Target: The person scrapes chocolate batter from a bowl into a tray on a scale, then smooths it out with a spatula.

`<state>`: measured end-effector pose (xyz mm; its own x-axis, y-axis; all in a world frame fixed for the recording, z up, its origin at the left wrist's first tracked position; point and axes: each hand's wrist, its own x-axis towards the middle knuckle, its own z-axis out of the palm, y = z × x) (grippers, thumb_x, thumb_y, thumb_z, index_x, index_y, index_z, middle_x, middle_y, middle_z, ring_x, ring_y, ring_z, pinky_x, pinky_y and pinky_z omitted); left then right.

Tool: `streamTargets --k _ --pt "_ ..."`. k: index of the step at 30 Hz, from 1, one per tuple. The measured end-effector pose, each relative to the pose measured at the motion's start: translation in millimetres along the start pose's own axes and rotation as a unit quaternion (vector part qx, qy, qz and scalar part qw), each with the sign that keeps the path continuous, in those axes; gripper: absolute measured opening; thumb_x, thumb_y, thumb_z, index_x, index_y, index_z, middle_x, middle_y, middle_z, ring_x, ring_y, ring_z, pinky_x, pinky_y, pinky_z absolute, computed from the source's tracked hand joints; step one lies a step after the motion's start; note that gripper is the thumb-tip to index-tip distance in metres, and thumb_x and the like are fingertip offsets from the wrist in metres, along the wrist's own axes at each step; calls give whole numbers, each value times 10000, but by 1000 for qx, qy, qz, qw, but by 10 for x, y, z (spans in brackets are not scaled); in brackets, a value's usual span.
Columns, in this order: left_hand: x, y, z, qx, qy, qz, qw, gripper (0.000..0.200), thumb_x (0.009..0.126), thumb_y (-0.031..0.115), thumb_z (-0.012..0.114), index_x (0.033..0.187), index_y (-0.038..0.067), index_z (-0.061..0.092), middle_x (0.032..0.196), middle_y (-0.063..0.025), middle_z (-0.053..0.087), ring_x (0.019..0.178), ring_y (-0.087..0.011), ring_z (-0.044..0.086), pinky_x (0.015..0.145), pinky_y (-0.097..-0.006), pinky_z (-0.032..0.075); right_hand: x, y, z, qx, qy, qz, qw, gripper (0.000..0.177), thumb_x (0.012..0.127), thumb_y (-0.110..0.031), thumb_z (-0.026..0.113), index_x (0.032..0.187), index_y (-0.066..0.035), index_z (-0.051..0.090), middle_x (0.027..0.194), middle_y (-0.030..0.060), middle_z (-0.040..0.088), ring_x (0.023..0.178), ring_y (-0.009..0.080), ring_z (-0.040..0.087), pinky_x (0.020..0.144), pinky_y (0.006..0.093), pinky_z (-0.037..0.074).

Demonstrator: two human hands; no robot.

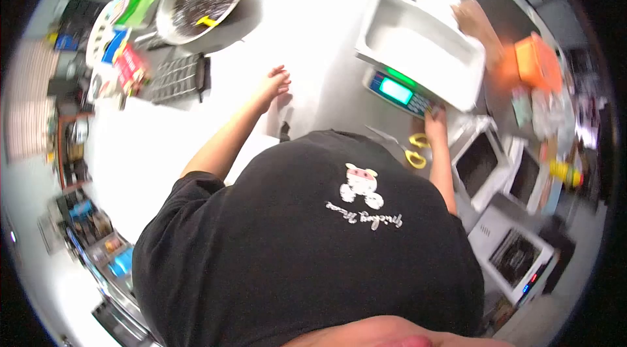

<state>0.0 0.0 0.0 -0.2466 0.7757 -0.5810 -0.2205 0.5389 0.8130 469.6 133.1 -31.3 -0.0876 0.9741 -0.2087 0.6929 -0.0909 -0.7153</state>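
Note:
My left hand (279, 83) is held over the bright steel table, its fingers loosely bent and apart with nothing in them. My right hand (435, 121) reaches the right end of the keypad on a digital scale (406, 95), fingertips at the keys and no object seen in it. Green digits glow on the scale's display, too washed out to read. On top of the scale sits a white rectangular tray (424, 46). Scissors with yellow handles (414, 159) lie just left of my right forearm.
A pan (165, 15) of dark, glossy contents with a yellow item stands at the far left. Near it are a black gridded tray (175, 78) and a red packet (130, 69). Orange containers (539, 63) and white-framed boxes (480, 163) occupy the right side.

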Motion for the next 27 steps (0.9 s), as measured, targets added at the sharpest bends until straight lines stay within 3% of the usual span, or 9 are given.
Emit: streamTargets --k 2,3,5,9,11,15,20,25,27 --pt "-161 -50 -98 -184 92 28 978 698 885 318 562 1403 14 207 1382 -197 345 1167 -321 486 932 -423 457 -50 243 -269 -24 15 -17 999 623 840 -192 539 1340 76 278 1335 308 375 1250 413 372 1041 393 301" --pt "-183 336 -966 -230 133 63 962 705 888 337 547 1407 21 189 1383 -193 341 1173 -315 484 937 -424 452 -54 -251 286 -5 44 -41 998 651 840 -187 534 1354 87 242 1357 313 343 1265 415 350 1052 393 286" --pt "-121 512 -1406 -293 177 94 935 707 890 359 537 1408 31 183 1392 -191 330 1186 -309 477 943 -422 448 -41 -266 248 -32 44 4 999 713 837 -192 517 1370 116 157 1388 341 263 1295 429 288 1076 394 249" --pt "95 846 -2202 -290 170 86 938 686 883 292 524 1411 42 165 1426 -201 256 1212 -307 452 926 -429 466 -159 -247 418 -73 79 -13 994 780 815 -240 511 1391 94 105 1397 369 201 1306 453 243 1093 412 221" --pt "287 1066 -2409 -361 200 38 910 603 884 240 499 1373 29 217 1427 -228 225 1210 -332 447 943 -465 458 -298 -437 427 -125 95 57 986 794 808 -255 523 1411 43 101 1397 357 216 1299 454 258 1090 429 229" --pt "778 1002 -2956 -462 68 59 882 385 874 100 416 1205 -69 315 1259 -251 417 1148 -380 478 967 -523 446 -289 -464 516 -155 152 77 973 818 788 -242 556 1418 2 94 1367 352 274 1269 464 303 1074 446 258" --pt "1000 948 -2997 -426 136 59 893 239 798 15 385 1018 -68 433 1037 -204 548 991 -333 580 817 -453 564 -348 -420 458 -85 180 78 977 797 782 -226 589 1393 22 142 1330 369 307 1241 465 335 1055 434 287" --pt "1311 952 -3148 -400 189 29 896 219 746 4 440 942 -88 401 945 -228 498 930 -388 552 888 -513 516 -319 -166 531 -81 169 43 981 786 792 -214 594 1384 79 168 1377 315 315 1292 370 342 1074 380 273" --pt "1634 691 -3447 -387 85 35 918 155 733 -21 441 851 -119 424 962 -248 496 955 -402 544 907 -520 502 -410 -230 483 -44 176 12 983 770 810 -219 581 1380 106 178 1430 299 230 1344 379 237 1113 379 201"
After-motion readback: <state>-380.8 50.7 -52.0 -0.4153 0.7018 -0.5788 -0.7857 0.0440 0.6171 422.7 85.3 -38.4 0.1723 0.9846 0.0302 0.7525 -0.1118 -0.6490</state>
